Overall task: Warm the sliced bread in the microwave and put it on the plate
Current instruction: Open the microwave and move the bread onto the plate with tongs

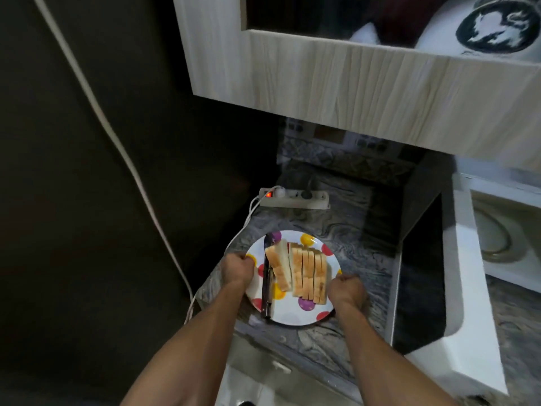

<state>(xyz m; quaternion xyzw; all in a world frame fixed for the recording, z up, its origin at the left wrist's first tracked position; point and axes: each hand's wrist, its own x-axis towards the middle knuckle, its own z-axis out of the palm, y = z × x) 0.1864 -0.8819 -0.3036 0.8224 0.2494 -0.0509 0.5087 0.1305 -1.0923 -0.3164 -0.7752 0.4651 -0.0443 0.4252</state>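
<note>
The fingers of the left hand [237,268] are curled around the left rim of the plate [292,313], and the fingers of the right hand [347,290] are curled around its right rim, so both hands grip the plate on opposite sides. I judge this is the correct place to hold it: the rim is stiff and gives a firm grip, while the glazed surface is probably smooth and slippery, and the plate may break if it falls. The sliced bread [304,272] lies in the middle of the plate, between the two hands; it is light and soft, so it can slide or fall over if the plate tilts, and it is better to carry the plate level than to press the slices. A dark knife [267,284] lies on the plate just beside the bread, on the left, and it could also slip; I think it should come off before heating. The bread looks pale with golden-brown crust, cut in many thin slices that lean together, and one part is separated to the left. The plate is white with coloured dots and rests on the grey marbled desk [360,253], near a white power strip [294,197]. The microwave [468,259] stands to the right with its door [418,288] open.
</note>
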